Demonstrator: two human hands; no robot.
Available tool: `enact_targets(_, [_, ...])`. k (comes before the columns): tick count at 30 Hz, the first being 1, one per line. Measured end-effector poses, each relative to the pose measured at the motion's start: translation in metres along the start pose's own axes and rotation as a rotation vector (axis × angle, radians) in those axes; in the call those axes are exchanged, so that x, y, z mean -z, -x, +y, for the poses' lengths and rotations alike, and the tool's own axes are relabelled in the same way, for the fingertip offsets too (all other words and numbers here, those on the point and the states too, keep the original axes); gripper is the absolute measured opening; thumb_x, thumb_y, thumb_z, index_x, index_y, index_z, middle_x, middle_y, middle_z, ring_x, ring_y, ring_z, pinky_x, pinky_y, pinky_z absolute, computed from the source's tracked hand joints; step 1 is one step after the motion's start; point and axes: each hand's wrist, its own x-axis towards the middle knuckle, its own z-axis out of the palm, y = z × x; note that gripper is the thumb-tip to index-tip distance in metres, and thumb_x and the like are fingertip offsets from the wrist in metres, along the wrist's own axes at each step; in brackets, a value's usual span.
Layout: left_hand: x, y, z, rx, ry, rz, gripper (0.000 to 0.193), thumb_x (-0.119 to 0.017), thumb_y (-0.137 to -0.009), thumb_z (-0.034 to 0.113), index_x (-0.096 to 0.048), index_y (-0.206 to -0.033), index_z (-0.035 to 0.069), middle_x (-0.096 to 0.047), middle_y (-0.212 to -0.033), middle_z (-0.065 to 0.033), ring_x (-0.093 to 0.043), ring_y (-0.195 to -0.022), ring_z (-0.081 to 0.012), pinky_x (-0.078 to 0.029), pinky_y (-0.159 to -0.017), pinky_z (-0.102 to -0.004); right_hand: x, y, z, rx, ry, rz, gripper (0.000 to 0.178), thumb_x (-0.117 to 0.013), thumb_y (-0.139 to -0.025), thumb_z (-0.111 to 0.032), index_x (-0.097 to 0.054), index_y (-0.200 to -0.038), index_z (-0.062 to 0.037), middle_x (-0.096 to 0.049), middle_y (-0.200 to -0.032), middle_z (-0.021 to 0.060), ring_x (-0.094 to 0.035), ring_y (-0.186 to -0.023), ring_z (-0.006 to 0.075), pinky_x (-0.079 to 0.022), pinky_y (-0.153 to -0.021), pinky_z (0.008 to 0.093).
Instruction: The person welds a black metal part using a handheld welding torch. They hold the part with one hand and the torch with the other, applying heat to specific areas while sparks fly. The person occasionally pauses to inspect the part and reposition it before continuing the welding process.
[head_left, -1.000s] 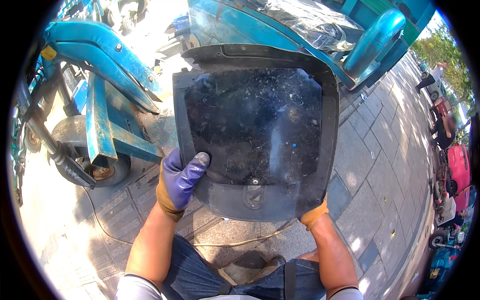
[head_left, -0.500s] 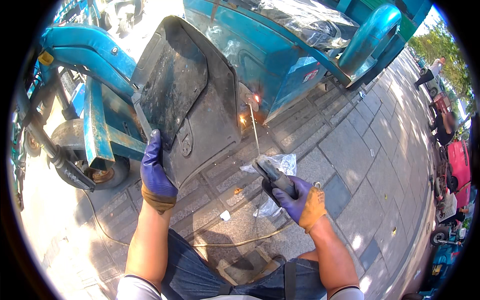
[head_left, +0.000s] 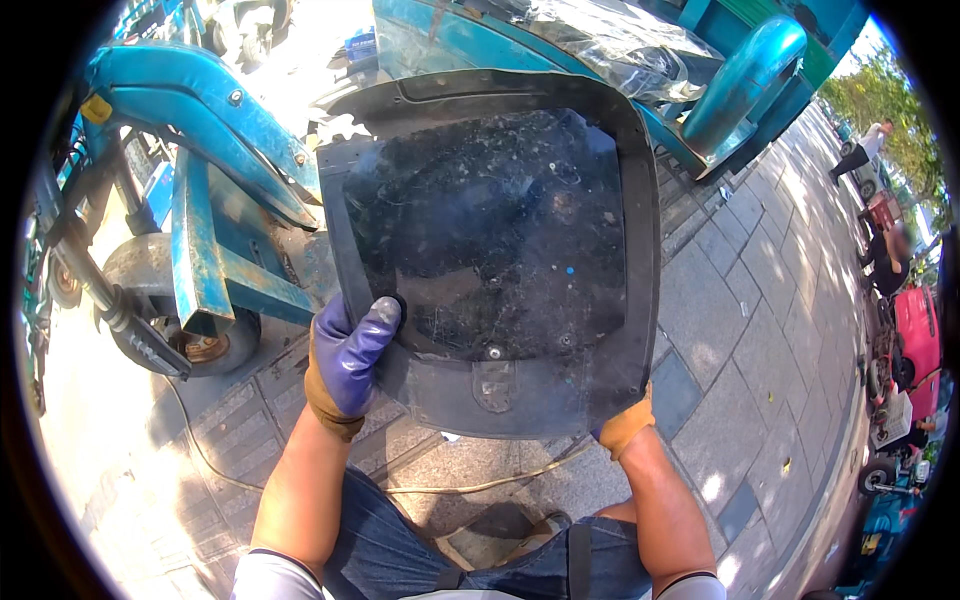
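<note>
A black hand-held welding shield [head_left: 490,230] faces me and fills the middle of the view, its broad dark panel scuffed and dusty. My left hand [head_left: 350,350], in a purple-and-tan glove, grips its lower left edge with the thumb on the front. My right hand [head_left: 628,425], in the same kind of glove, is behind the lower right corner, with its fingers hidden. Half a second ago that hand held a welding electrode holder with a thin rod; its wrist is in the same place now. The holder, rod and weld spot are all covered by the shield.
Teal metal bodywork [head_left: 450,45] stands behind the shield, with clear plastic sheeting [head_left: 640,55] on top. At left are a teal frame [head_left: 200,240] and a wheel [head_left: 140,275]. A cable [head_left: 480,489] crosses the paving. People and a red vehicle [head_left: 915,325] are far right.
The welding shield has swung right and turned from edge-on to face me. It now covers the sparks, rod, electrode holder and most of my right hand. My left hand moved slightly right with it.
</note>
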Motion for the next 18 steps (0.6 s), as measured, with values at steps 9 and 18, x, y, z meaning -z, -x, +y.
enact_targets(9, [0.002,-0.004,-0.001,-0.013,0.102,0.034,0.024,-0.068,-0.099,0.023,-0.069,-0.113,0.004,-0.07,-0.103,-0.0012,-0.062,-0.091,-0.0089,-0.05,-0.085,-0.0273,0.035,-0.004,-0.035,0.148,-0.195,0.012,0.032,-0.069,-0.088,-0.029,-0.072,-0.11,-0.0064,-0.073,-0.1,0.0158,-0.071,-0.091,0.0331,-0.054,-0.08,0.0413])
enact_targets(18, [0.027,-0.027,-0.007,0.092,0.64,0.174,0.041,-0.058,-0.103,0.031,-0.06,-0.133,0.004,-0.068,-0.124,-0.0133,-0.066,-0.113,-0.0263,-0.052,-0.101,-0.0397,0.034,-0.008,-0.049,-0.129,-0.441,-0.055,0.046,-0.076,-0.09,-0.038,-0.069,-0.115,-0.0005,-0.073,-0.089,0.0147,-0.069,-0.079,0.0201,-0.053,-0.071,0.0349])
